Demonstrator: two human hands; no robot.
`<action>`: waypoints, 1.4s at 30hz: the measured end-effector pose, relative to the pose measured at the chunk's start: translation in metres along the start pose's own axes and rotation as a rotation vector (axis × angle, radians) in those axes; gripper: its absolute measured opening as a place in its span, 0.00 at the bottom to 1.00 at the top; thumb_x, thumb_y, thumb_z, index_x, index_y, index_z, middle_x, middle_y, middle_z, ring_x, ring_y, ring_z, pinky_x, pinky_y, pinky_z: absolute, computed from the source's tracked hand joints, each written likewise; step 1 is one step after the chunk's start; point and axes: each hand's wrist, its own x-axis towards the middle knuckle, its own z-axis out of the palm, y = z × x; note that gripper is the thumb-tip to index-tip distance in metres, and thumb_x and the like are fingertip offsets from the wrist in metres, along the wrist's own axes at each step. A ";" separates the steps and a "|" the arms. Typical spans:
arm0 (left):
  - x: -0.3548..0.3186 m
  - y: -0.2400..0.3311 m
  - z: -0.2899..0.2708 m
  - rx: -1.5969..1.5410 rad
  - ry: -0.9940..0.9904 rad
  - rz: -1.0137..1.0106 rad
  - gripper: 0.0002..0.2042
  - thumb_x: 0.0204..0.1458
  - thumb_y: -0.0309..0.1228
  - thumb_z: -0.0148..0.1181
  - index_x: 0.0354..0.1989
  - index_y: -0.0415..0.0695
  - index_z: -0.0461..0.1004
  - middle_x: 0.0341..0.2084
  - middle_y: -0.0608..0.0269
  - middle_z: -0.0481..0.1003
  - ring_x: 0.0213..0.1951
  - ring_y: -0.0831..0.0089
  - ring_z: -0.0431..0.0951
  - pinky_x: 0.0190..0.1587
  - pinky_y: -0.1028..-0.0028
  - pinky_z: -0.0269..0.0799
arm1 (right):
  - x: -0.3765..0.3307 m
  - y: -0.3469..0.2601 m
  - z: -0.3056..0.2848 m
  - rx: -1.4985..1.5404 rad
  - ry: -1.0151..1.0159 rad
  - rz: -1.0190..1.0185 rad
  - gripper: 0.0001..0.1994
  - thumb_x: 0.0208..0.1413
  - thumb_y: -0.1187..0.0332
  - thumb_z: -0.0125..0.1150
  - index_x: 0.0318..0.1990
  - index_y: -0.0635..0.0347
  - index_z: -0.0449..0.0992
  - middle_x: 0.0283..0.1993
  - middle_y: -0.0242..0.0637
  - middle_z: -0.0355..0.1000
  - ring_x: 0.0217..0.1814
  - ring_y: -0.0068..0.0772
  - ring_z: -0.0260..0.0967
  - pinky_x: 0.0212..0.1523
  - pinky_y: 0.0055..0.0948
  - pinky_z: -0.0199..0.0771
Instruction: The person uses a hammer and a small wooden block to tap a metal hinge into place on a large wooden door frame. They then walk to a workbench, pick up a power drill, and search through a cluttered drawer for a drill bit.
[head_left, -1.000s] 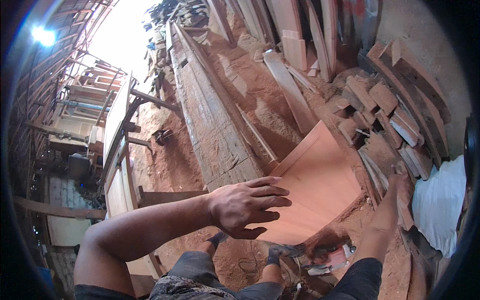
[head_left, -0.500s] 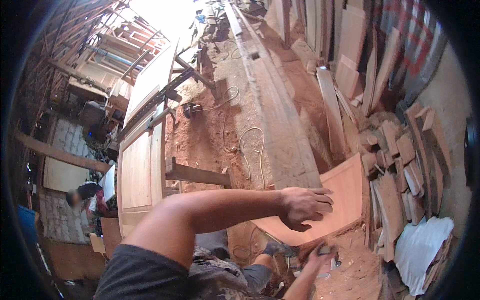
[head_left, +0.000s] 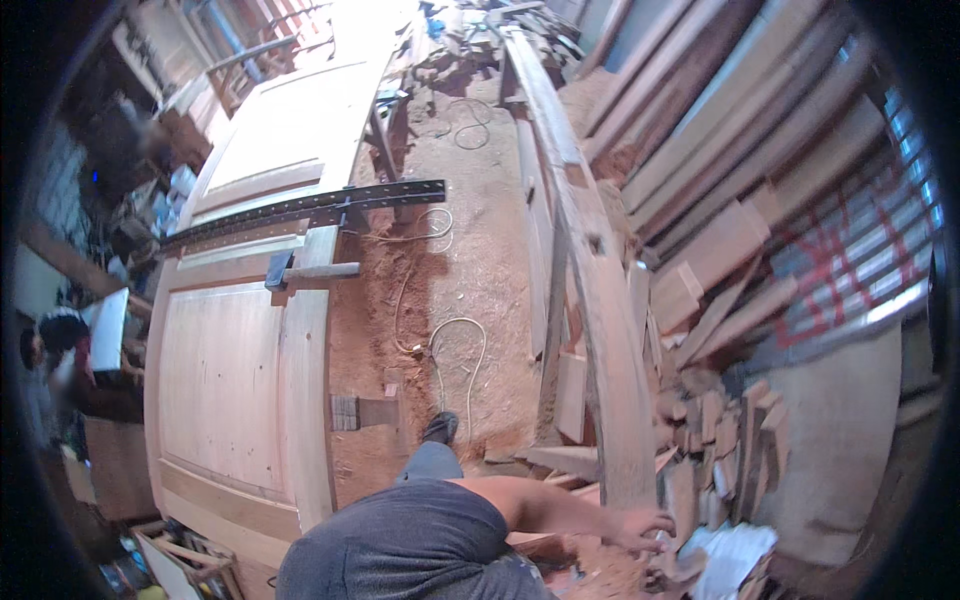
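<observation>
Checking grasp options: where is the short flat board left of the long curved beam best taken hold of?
Likely the short flat board by its left long edge, from the sawdust floor side: its right edge lies close against the long curved beam, leaving fingers little room there. The left hand rests spread nearer the scraps.

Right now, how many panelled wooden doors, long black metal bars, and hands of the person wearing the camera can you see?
Panelled wooden door: 1
Long black metal bar, lying across the door: 1
Wearer's hands: 1, the left hand, fingers spread by the wood offcuts
Total: 3
</observation>
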 end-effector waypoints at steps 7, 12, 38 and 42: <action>-0.179 0.077 -0.214 -0.348 0.550 -0.376 0.31 0.71 0.53 0.48 0.68 0.37 0.63 0.64 0.47 0.69 0.67 0.59 0.67 0.69 0.62 0.63 | -0.098 -0.080 0.260 -0.171 -0.682 -0.239 0.28 0.71 0.43 0.47 0.59 0.62 0.68 0.53 0.49 0.73 0.57 0.51 0.69 0.59 0.47 0.69; -0.322 0.133 -0.313 -0.209 1.227 -0.556 0.24 0.71 0.44 0.51 0.64 0.38 0.69 0.54 0.52 0.77 0.56 0.63 0.77 0.59 0.64 0.73 | -0.182 -0.111 0.425 -0.455 -1.229 -0.759 0.23 0.73 0.47 0.47 0.48 0.60 0.76 0.42 0.60 0.77 0.47 0.60 0.79 0.45 0.52 0.76; -0.491 0.246 -0.400 -0.109 2.657 0.201 0.35 0.58 0.20 0.64 0.72 0.45 0.54 0.61 0.58 0.70 0.56 0.65 0.76 0.56 0.63 0.81 | -0.443 -0.233 0.706 -0.847 -2.105 -1.493 0.27 0.56 0.63 0.69 0.61 0.65 0.70 0.49 0.54 0.77 0.50 0.56 0.78 0.50 0.51 0.81; -0.484 0.250 -0.465 0.093 2.774 0.268 0.33 0.56 0.24 0.69 0.69 0.42 0.59 0.57 0.60 0.71 0.55 0.68 0.76 0.53 0.68 0.79 | -0.397 -0.240 0.725 -0.903 -2.594 -0.629 0.26 0.61 0.54 0.67 0.55 0.68 0.73 0.34 0.48 0.79 0.34 0.42 0.81 0.40 0.45 0.82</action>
